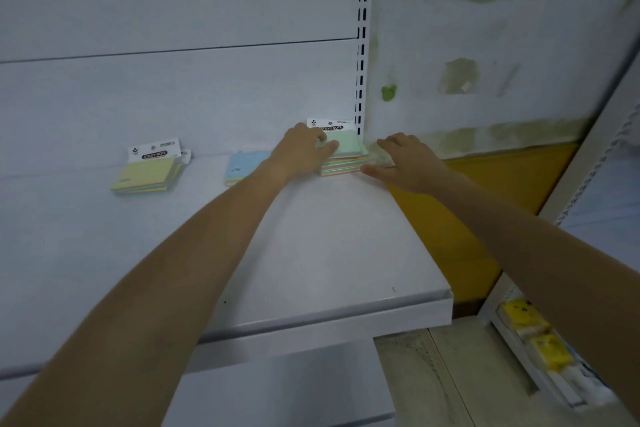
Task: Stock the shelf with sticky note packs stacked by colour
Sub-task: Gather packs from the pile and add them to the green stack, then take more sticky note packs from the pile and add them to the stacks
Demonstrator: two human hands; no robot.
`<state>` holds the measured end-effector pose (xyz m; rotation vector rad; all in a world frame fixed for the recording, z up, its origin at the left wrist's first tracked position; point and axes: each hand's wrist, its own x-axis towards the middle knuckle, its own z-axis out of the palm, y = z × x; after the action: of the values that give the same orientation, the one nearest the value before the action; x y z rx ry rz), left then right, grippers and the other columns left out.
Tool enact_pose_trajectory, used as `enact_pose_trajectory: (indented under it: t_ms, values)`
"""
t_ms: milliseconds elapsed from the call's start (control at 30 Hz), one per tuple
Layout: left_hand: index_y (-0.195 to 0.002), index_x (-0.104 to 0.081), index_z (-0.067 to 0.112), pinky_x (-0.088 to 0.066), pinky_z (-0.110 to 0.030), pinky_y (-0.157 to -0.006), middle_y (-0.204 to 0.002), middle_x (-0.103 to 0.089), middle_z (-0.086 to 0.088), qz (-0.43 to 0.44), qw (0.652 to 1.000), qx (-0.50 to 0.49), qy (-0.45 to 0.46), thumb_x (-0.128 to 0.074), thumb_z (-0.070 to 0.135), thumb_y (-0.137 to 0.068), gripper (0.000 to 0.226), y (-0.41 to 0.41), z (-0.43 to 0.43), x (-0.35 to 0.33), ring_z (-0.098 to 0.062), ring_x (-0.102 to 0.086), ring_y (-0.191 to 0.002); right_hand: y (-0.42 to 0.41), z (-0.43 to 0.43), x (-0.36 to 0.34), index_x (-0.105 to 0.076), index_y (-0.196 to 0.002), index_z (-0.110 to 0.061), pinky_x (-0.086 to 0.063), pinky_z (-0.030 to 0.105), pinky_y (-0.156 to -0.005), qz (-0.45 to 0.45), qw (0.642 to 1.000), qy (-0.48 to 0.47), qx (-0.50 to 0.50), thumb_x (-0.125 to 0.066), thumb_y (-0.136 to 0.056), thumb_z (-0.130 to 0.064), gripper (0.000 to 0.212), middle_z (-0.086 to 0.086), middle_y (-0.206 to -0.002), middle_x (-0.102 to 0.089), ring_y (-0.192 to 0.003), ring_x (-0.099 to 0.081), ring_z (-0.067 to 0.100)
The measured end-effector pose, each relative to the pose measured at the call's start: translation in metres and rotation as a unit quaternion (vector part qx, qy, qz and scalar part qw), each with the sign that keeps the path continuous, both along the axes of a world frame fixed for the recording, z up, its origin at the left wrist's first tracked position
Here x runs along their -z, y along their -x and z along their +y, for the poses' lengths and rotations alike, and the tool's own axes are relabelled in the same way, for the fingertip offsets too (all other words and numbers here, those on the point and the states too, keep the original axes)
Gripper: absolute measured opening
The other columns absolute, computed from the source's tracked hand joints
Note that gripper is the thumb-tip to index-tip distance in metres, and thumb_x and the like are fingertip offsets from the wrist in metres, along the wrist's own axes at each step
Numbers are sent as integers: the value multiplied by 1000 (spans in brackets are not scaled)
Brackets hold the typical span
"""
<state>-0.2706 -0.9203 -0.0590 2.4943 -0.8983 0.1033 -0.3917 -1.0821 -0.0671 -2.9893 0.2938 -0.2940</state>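
A stack of green-topped sticky note packs sits at the back right corner of the white shelf. My left hand rests on the stack's left side, fingers curled over its top. My right hand lies against the stack's right side, thumb along its front edge, fingers spread. A blue-topped pack lies just left of my left wrist, partly hidden by it. Further left lies a yellow-topped stack with a white header card.
A slotted white upright stands behind the green stack. The shelf ends at its right edge, beside a stained wall with a yellow band. Yellow packaged goods sit on a lower rack at the right.
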Motion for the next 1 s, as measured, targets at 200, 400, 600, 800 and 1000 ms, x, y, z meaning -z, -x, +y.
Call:
enact_pose_trajectory:
  t_ms: [200, 400, 600, 800, 1000]
  values:
    - [-130, -46, 13, -38, -43, -98, -135, -45, -11, -118, 990, -38, -73, -31, 43, -96, 47, 14, 14, -7, -28, -35, -129, -1, 4, -9, -31, -140, -10, -28, 41, -108, -33, 998, 33, -39, -44, -85, -60, 76, 11, -145, -35, -131, -34, 29]
    - [-126, -50, 13, -40, -43, -97, -132, -51, -12, -168, 976, -81, -112, -33, 38, -97, 43, 10, 83, -7, -30, -40, -127, -9, 62, -16, -39, -137, -13, -28, 39, -108, -81, 984, 56, -147, -41, -75, -69, 84, 9, -142, -41, -131, -37, 28]
    - [-128, -49, 12, -39, -43, -99, -133, -51, -11, -169, 968, -139, -125, -35, 35, -97, 41, 10, 190, -12, -29, -40, -128, -28, 164, -16, -36, -139, -14, -29, 36, -105, -55, 956, 85, -276, -47, -85, -56, 70, 12, -143, -39, -128, -38, 29]
    - [-130, -46, 12, -40, -44, -97, -134, -50, -11, -144, 960, -193, -144, -40, 30, -96, 39, 12, 333, -12, -29, -39, -128, -47, 291, -9, -38, -138, -17, -29, 34, -106, -28, 935, 103, -338, -45, -89, -49, 59, 7, -143, -41, -129, -38, 27]
    - [-132, -45, 15, -38, -43, -101, -137, -49, -9, -120, 952, -246, -138, -38, 31, -96, 40, 16, 478, -6, -28, -40, -129, -71, 426, 6, -51, -128, -19, -34, 37, -107, 30, 920, 34, -389, -42, -92, -45, 45, 4, -135, -49, -123, -44, 26]
